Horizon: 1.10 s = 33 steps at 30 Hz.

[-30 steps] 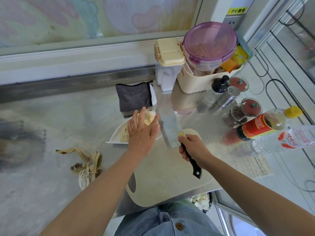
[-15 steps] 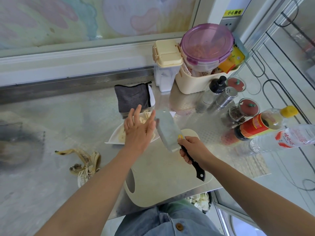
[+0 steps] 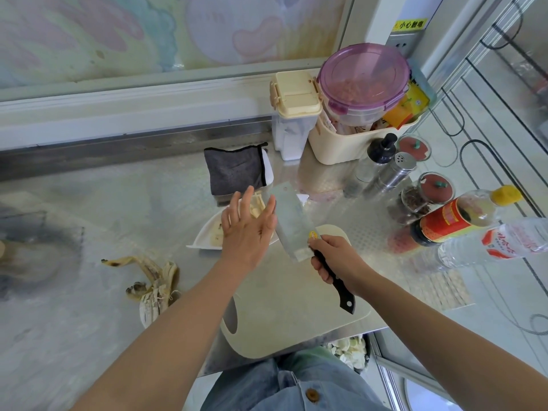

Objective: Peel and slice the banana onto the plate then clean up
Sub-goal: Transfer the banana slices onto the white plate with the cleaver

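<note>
the left hand (image 3: pixel 247 232), fingers spread and empty, has edged nearer the cleaver (image 3: pixel 292 223) clamped in the right hand (image 3: pixel 333 259), over the plate (image 3: pixel 201 240); slices look transferred, cleanup next.

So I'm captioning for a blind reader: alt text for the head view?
A right hand holds a cleaver over a plate of banana slices, the open left hand beside the blade. Banana peel lies left.

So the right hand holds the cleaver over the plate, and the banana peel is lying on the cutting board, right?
Not quite. The head view shows the banana peel lying on the metal counter, left of the cutting board, not on it. The rest holds: the right hand holds the cleaver over the plate.
</note>
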Each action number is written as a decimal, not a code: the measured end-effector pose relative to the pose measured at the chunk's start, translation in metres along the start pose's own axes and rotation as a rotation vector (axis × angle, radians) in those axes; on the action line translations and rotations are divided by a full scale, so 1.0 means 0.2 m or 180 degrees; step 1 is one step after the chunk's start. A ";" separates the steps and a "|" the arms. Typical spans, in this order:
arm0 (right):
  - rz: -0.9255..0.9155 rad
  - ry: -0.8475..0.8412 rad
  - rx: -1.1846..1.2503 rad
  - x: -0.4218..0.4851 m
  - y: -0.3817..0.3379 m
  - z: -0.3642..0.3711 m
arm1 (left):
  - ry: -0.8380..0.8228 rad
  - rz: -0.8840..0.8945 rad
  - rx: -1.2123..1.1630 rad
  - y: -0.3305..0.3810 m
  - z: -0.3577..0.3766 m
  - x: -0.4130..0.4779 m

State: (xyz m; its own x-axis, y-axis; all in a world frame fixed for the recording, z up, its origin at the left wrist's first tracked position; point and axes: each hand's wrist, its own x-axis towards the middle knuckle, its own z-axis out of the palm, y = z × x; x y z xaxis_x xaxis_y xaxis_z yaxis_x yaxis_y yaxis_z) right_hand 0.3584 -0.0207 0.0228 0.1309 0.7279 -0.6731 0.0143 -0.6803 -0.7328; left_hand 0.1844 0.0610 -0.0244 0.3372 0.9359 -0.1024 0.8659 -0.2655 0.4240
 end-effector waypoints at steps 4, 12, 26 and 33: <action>0.0017 0.0121 0.0279 0.01 0.00 0.00 | -0.0017 -0.0264 0.0018 -0.05 0.02 -0.04; -0.0010 0.0080 0.0387 0.02 -0.01 0.03 | -0.0024 0.0051 -0.0075 -0.02 0.02 -0.11; -0.0843 0.0049 -0.0630 -0.02 0.04 0.01 | -0.0395 -0.2437 -0.5728 0.07 -0.17 0.02; -0.0810 0.0130 -0.1008 0.02 0.07 0.00 | -0.0556 -0.2367 -0.6102 0.05 -0.16 -0.01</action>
State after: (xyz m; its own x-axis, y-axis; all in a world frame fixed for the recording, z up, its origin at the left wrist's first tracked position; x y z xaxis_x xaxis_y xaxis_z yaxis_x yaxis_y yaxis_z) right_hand 0.3587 -0.0284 0.0100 0.1229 0.8766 -0.4652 0.3551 -0.4765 -0.8042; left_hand 0.1811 0.0640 0.0097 0.3045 0.6690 -0.6781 -0.5403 0.7076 0.4555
